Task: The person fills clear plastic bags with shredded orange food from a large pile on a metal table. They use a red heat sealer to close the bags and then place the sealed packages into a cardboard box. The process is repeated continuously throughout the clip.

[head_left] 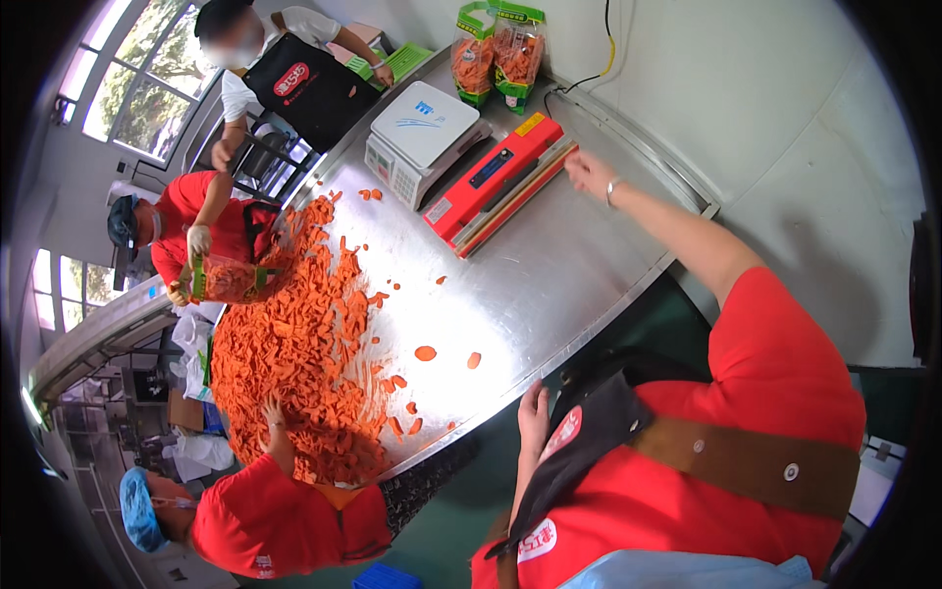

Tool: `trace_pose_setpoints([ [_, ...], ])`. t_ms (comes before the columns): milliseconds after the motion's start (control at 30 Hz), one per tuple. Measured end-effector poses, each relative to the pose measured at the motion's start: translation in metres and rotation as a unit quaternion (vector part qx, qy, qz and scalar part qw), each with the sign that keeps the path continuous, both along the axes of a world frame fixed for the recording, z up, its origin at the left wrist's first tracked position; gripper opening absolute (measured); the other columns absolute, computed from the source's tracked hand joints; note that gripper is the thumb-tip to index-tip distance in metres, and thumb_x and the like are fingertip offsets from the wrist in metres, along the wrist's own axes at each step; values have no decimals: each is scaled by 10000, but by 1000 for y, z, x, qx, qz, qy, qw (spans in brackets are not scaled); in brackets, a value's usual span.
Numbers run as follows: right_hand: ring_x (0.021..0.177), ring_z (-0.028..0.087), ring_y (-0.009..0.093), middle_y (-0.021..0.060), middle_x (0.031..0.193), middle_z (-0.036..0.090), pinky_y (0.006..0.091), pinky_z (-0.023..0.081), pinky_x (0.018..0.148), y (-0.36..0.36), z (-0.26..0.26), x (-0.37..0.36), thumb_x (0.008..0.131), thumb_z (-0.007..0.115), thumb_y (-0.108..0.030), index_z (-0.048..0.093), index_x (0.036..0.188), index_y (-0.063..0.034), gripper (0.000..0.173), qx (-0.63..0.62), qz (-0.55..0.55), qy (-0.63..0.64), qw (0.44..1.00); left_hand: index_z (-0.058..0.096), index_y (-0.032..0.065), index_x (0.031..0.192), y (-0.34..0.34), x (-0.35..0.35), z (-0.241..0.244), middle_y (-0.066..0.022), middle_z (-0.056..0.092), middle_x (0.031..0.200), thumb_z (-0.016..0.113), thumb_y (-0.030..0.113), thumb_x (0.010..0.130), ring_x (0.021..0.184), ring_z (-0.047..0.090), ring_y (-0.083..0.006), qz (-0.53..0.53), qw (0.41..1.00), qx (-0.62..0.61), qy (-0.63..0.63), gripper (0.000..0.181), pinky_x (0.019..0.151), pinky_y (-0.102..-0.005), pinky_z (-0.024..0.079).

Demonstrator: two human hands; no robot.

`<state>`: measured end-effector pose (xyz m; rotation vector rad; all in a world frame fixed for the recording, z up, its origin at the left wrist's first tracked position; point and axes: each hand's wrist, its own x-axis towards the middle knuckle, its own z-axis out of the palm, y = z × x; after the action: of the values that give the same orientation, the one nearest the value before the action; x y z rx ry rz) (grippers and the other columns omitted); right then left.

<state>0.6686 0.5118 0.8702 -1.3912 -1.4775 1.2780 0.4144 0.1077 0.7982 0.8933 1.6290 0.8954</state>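
Note:
My right hand (591, 175) reaches across the steel table (589, 258) to the far end of a red impulse bag sealer (500, 184). Its fingers are blurred and loosely curled, and I cannot tell whether they touch the sealing arm. Down by the near edge of the table hangs my left hand (535, 414), with relaxed fingers and nothing seen in it. A white digital scale (423, 132) stands behind the sealer. Two green-trimmed clear bags (519, 59) of orange dried slices stand upright at the back, against the wall.
A large heap of orange slices (294, 346) covers the table's left part, with stray pieces (425, 353) nearer me. A co-worker's gloved hand (199, 241) holds a filled bag (234, 280). Another co-worker's hand (276, 427) rests on the heap. A person in a black apron (309, 88) stands behind.

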Motion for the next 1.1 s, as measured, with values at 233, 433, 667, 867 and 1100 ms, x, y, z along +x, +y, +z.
trace_pose_setpoints([
  [233, 721, 603, 192, 104, 901, 626, 322, 490, 676, 175, 35, -38, 811, 630, -494, 549, 1027, -39, 510, 44, -61, -140, 987, 498, -25, 1252, 100, -26, 19, -122, 616, 1076, 512, 177, 938, 958, 578, -153, -11, 999, -32, -27, 373, 864, -261, 442],
  [433, 415, 422, 109, 1, 539, 476, 271, 348, 392, 349, 1, -61, 824, 630, -489, 525, 769, -60, 445, 151, -69, -133, 977, 585, 42, 1130, 150, -23, -46, -139, 619, 983, 557, 264, 896, 931, 582, -266, 67, 985, -74, 140, 324, 850, -352, 455],
  [667, 1057, 570, 365, 207, 1191, 575, 426, 413, 943, 505, -52, -90, 811, 396, -707, 579, 1170, -18, 798, 100, -14, -424, 900, 541, 102, 1008, 137, 26, -61, -123, 519, 1022, 593, 308, 813, 984, 502, -310, 63, 866, -220, 445, 288, 805, -427, 438],
  [867, 717, 559, 194, 83, 772, 606, 337, 423, 683, 606, -72, -76, 937, 413, -471, 507, 718, -48, 485, 292, -12, -242, 925, 548, 99, 976, 152, 25, -60, -109, 515, 982, 583, 236, 792, 944, 520, -295, 87, 874, -176, 445, 232, 773, -404, 473],
  [1100, 708, 433, 123, 9, 767, 492, 277, 374, 684, 513, 70, -121, 969, 403, -368, 499, 787, -50, 378, 317, 101, -63, 941, 542, 101, 940, 127, 36, -44, -109, 520, 941, 594, 212, 772, 915, 532, -295, 111, 871, -191, 439, 208, 757, -407, 470],
])
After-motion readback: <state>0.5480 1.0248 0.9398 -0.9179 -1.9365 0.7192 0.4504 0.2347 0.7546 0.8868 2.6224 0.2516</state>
